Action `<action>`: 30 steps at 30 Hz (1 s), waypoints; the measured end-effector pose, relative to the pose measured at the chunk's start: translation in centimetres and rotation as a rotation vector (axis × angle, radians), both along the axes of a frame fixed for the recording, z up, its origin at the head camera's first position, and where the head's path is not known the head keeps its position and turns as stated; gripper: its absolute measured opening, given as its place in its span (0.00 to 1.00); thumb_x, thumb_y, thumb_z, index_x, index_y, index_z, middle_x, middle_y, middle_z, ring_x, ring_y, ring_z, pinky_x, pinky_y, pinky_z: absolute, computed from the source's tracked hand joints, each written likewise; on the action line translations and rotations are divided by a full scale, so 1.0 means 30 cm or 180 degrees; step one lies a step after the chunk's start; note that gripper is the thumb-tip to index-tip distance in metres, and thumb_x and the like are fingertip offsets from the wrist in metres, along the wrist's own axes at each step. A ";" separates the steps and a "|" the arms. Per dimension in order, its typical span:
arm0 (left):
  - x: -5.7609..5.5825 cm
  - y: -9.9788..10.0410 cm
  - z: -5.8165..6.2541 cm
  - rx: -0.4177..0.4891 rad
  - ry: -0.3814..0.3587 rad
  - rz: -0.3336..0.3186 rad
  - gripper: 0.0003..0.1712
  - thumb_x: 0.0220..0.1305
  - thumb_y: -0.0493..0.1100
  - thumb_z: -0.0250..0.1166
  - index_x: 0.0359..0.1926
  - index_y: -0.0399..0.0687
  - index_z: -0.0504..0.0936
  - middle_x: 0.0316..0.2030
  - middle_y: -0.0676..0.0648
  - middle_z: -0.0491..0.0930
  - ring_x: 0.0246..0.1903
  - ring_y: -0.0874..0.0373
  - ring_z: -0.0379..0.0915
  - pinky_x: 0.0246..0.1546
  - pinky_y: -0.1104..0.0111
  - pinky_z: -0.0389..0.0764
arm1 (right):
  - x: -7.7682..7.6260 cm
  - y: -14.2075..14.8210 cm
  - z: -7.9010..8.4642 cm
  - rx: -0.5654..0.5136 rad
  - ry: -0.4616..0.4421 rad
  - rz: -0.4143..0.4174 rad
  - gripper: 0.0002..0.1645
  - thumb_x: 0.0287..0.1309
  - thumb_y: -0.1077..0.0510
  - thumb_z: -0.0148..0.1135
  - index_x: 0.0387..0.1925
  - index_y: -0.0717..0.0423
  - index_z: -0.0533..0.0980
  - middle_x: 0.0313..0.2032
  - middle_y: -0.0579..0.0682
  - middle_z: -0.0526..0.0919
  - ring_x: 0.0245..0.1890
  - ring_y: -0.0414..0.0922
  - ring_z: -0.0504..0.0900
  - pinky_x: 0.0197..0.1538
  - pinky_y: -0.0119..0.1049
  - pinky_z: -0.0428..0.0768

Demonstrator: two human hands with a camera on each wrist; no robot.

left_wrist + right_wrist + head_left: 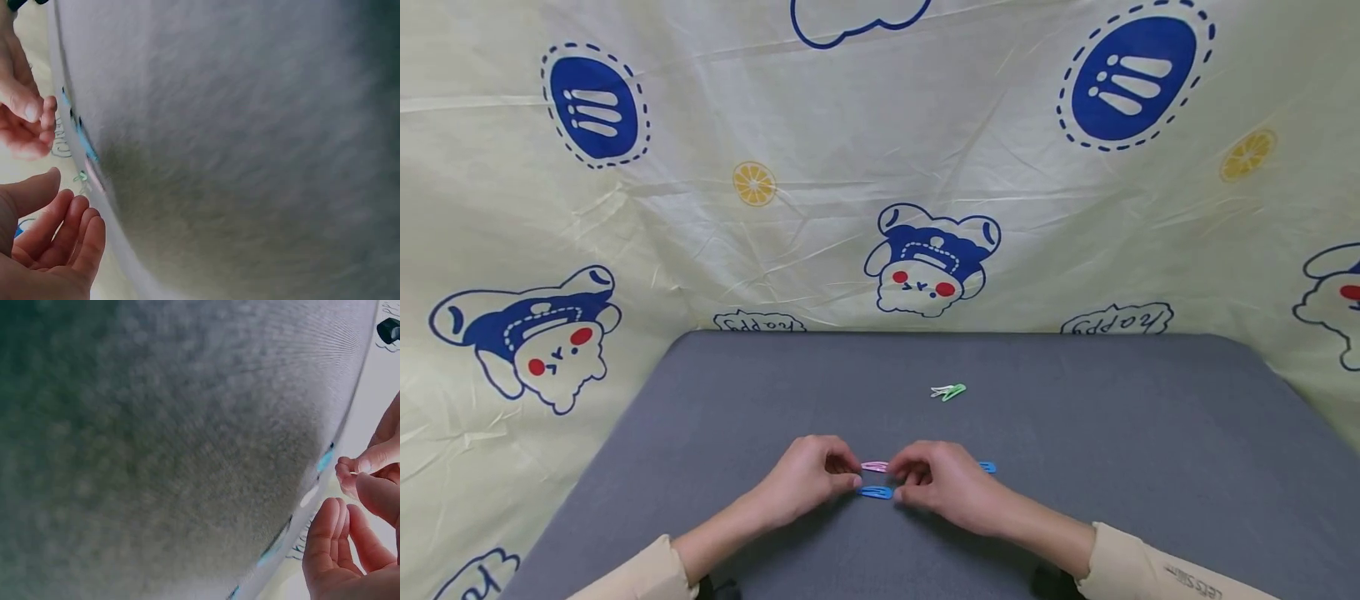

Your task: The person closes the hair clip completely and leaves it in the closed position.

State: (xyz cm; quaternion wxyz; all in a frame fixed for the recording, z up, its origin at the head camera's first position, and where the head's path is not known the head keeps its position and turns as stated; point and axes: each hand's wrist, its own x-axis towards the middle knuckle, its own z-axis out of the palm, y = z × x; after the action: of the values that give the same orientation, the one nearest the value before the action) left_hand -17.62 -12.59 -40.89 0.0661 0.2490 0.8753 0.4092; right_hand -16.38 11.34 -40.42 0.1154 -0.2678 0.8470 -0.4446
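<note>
A blue snap hair clip [876, 492] lies on the grey table between the two hands, with a pink snap hair clip [874, 467] just beyond it. My left hand [816, 473] is at the clips' left ends, fingers loosely bent. At their right ends is my right hand [951, 483], likewise bent and partly hiding another blue hair clip [988, 467]. In the left wrist view the left hand [59, 240] shows a gap between thumb and fingers, holding nothing. The right wrist view shows the right hand [344, 550] with nothing in its grasp. Whether fingertips touch the clips, I cannot tell.
Farther back on the grey table [760, 392] a green hair clip [954, 392] and a white hair clip [939, 390] lie together. Behind the table's far edge hangs a pale printed cloth [820, 250].
</note>
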 end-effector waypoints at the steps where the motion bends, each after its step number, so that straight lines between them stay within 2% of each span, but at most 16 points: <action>1: -0.003 0.001 0.004 0.0009 0.0034 0.0019 0.03 0.56 0.36 0.72 0.33 0.45 0.86 0.28 0.59 0.80 0.27 0.65 0.75 0.28 0.71 0.78 | 0.004 0.005 0.003 -0.0031 0.0006 -0.0034 0.12 0.55 0.63 0.71 0.42 0.56 0.82 0.31 0.41 0.80 0.30 0.38 0.79 0.33 0.32 0.78; 6: -0.024 0.012 0.027 0.0045 0.0172 0.0085 0.04 0.58 0.38 0.72 0.35 0.44 0.87 0.29 0.59 0.81 0.29 0.65 0.76 0.31 0.70 0.78 | 0.016 0.030 0.019 -0.0137 0.0103 -0.0151 0.13 0.56 0.61 0.70 0.44 0.55 0.82 0.36 0.45 0.82 0.31 0.39 0.79 0.35 0.33 0.79; 9: -0.040 0.026 0.041 0.0088 0.0184 0.0122 0.05 0.58 0.38 0.71 0.36 0.43 0.87 0.30 0.59 0.81 0.31 0.64 0.77 0.32 0.70 0.78 | 0.014 0.050 0.032 -0.0138 0.0097 -0.0195 0.13 0.58 0.59 0.69 0.45 0.54 0.82 0.41 0.47 0.83 0.34 0.39 0.79 0.38 0.34 0.80; 14: -0.071 0.059 0.056 0.0139 0.0138 0.0129 0.07 0.60 0.41 0.71 0.39 0.44 0.87 0.31 0.59 0.81 0.32 0.63 0.77 0.34 0.69 0.79 | 0.000 0.098 0.049 -0.0072 0.0063 -0.0302 0.13 0.62 0.55 0.67 0.48 0.52 0.82 0.43 0.47 0.83 0.38 0.41 0.79 0.42 0.35 0.80; 21: -0.138 0.132 0.066 0.0251 0.0008 0.0122 0.09 0.61 0.41 0.71 0.41 0.43 0.87 0.32 0.56 0.82 0.33 0.59 0.77 0.35 0.67 0.80 | -0.041 0.177 0.068 -0.0013 0.0217 -0.0402 0.15 0.64 0.51 0.65 0.50 0.49 0.81 0.45 0.48 0.83 0.41 0.43 0.78 0.45 0.37 0.80; 25: -0.176 0.181 0.067 0.0254 -0.0037 0.0130 0.09 0.61 0.41 0.71 0.42 0.41 0.87 0.32 0.55 0.81 0.32 0.58 0.75 0.33 0.67 0.79 | -0.076 0.215 0.079 0.0021 0.0396 -0.0472 0.13 0.64 0.53 0.65 0.50 0.46 0.81 0.45 0.47 0.83 0.42 0.43 0.78 0.46 0.38 0.80; 30: -0.210 0.240 0.063 0.0229 -0.0033 0.0177 0.08 0.60 0.40 0.71 0.39 0.41 0.87 0.31 0.54 0.82 0.32 0.58 0.74 0.33 0.68 0.77 | -0.122 0.253 0.079 0.0111 0.0545 -0.0569 0.13 0.64 0.56 0.65 0.49 0.47 0.81 0.45 0.47 0.83 0.41 0.42 0.79 0.45 0.37 0.80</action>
State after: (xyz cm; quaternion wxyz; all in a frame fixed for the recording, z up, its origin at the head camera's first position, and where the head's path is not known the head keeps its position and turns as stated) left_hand -23.93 -5.39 -39.01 0.0503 0.2247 0.8663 0.4434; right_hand -20.03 18.94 -38.06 0.0072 -0.2261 0.8818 -0.4139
